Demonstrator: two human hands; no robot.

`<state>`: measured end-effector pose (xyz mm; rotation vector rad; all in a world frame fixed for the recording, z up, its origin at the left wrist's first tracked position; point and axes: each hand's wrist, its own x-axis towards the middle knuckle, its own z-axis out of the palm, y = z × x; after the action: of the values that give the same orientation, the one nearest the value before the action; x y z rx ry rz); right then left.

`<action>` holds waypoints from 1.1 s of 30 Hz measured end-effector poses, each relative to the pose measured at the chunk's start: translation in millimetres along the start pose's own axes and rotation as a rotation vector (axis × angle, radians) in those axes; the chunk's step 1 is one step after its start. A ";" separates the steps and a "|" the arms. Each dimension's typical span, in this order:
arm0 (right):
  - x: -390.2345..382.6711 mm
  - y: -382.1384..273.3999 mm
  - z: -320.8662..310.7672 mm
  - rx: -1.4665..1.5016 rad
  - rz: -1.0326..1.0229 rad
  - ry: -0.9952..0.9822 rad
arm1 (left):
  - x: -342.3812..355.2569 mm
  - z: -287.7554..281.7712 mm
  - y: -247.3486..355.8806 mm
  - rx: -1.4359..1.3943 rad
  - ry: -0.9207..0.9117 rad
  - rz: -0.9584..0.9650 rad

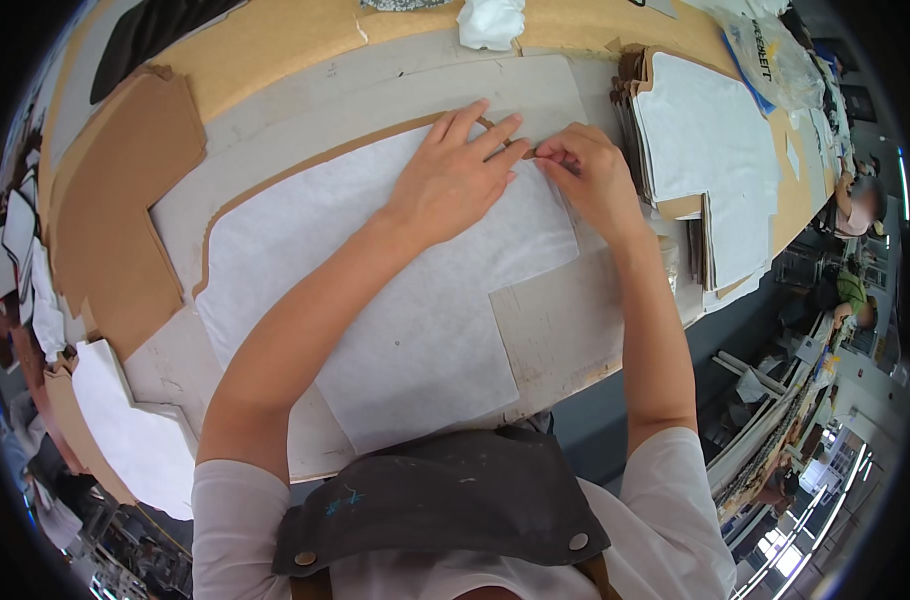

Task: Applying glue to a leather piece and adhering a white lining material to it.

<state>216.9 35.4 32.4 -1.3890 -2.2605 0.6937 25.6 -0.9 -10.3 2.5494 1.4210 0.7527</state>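
Observation:
A large white-faced panel (405, 310) lies flat on the grey work surface in front of me, its far edge showing a narrow brown border (285, 175). My left hand (455, 180) rests palm down near that far edge, fingers spread and holding nothing. Just to its right, my right hand (590, 170) pinches the brown border close to the panel's far right corner, thumb against forefinger. The fingertips of both hands are close together there. My fingers partly cover the strip of border between them.
Right of my right hand stands a stack of similar white-faced brown panels (710, 130). Bare brown panels (110, 210) lie at the left, with white ones (130, 430) nearer me. A crumpled white wad (490, 22) and a clear plastic bag (775, 60) are at the back. People sit far right.

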 end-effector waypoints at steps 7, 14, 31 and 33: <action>14.9 -1.2 -6.8 -0.157 -0.094 -0.139 | 0.4 0.4 0.4 0.011 -0.011 -0.001; 12.7 1.7 1.8 -0.462 -0.338 -0.157 | -0.2 1.2 1.6 0.021 -0.015 -0.017; 1.2 3.8 19.6 0.101 0.047 0.121 | -2.5 4.9 -7.8 -0.184 0.143 -0.082; 1.8 4.9 22.8 0.014 0.063 0.142 | -2.6 4.5 -8.3 -0.195 0.164 -0.071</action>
<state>206.7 34.3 11.5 -1.4606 -2.1064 0.6100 20.4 2.1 -18.0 2.3248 1.3978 1.0531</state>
